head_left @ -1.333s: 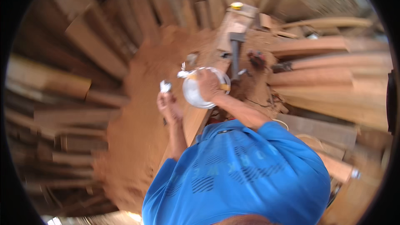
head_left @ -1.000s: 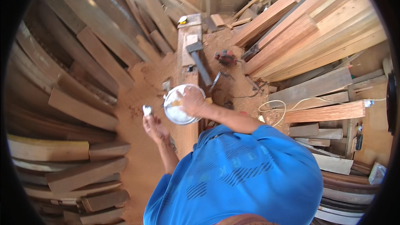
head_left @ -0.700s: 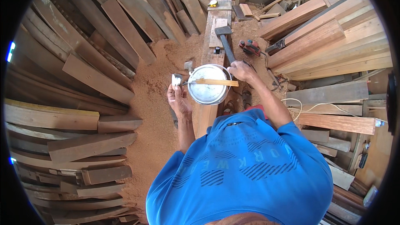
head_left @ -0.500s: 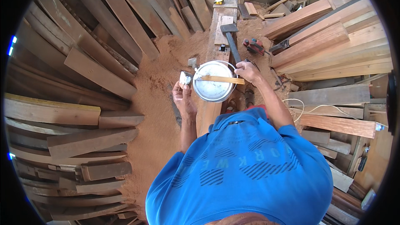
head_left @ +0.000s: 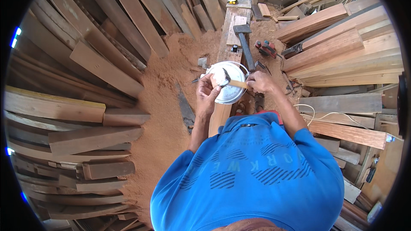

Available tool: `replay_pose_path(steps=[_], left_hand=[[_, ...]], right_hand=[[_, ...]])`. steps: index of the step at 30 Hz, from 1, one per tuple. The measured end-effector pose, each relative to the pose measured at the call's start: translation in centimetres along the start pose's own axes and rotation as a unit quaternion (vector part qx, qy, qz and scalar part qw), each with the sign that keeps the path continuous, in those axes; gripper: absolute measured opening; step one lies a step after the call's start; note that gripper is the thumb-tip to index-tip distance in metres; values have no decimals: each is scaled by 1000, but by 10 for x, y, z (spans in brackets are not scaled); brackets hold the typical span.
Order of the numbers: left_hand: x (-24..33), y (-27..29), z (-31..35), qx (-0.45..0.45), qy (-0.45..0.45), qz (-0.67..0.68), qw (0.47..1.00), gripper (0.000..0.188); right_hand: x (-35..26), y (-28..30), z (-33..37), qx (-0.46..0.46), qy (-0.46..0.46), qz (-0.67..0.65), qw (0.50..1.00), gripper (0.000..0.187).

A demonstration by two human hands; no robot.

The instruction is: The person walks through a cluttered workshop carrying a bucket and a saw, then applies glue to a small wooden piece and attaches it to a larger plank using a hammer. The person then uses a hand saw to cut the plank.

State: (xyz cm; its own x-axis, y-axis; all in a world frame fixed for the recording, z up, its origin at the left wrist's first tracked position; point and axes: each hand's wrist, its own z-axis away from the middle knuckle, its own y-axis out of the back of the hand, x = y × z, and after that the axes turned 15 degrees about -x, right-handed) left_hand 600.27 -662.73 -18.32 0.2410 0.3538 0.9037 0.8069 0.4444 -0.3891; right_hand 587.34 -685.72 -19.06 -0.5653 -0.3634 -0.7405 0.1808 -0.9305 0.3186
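A round white bucket (head_left: 229, 97) stands on the narrow wooden bench (head_left: 220, 113) in front of me. Over its left part my left hand (head_left: 208, 90) is closed on a small white object with a dark edge (head_left: 220, 76); its exact kind is unclear. A flat wooden stick (head_left: 238, 84) is gripped at its right end by my right hand (head_left: 259, 81), fingers closed. The stick's left end meets the dark edge of the white object, above the bucket's top. Just beyond the bucket, a long-handled hammer (head_left: 244, 45) lies on the bench.
A hand saw (head_left: 186, 106) lies on the sawdust (head_left: 165, 102) left of the bench. A red power tool (head_left: 266, 48) rests to the right. A yellow tape measure (head_left: 232, 0) sits at the bench's far end. Stacked boards (head_left: 98, 143) line both sides.
My left hand has brought the white object rightward over the bucket. My right hand has gone from the bucket's right rim to the stick's end. The hand saw shows more fully.
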Motion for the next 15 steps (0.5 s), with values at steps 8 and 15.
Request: replay_pose_path(steps=[8,15], left_hand=[[-31,-4,-5,-10,63,23,998,54],[-36,-2,-8,13,65,12,998,54]], right_hand=[[55,-6,-51,122,79,-124,982,31],[53,-24,-18,60,100,-457,882,21]])
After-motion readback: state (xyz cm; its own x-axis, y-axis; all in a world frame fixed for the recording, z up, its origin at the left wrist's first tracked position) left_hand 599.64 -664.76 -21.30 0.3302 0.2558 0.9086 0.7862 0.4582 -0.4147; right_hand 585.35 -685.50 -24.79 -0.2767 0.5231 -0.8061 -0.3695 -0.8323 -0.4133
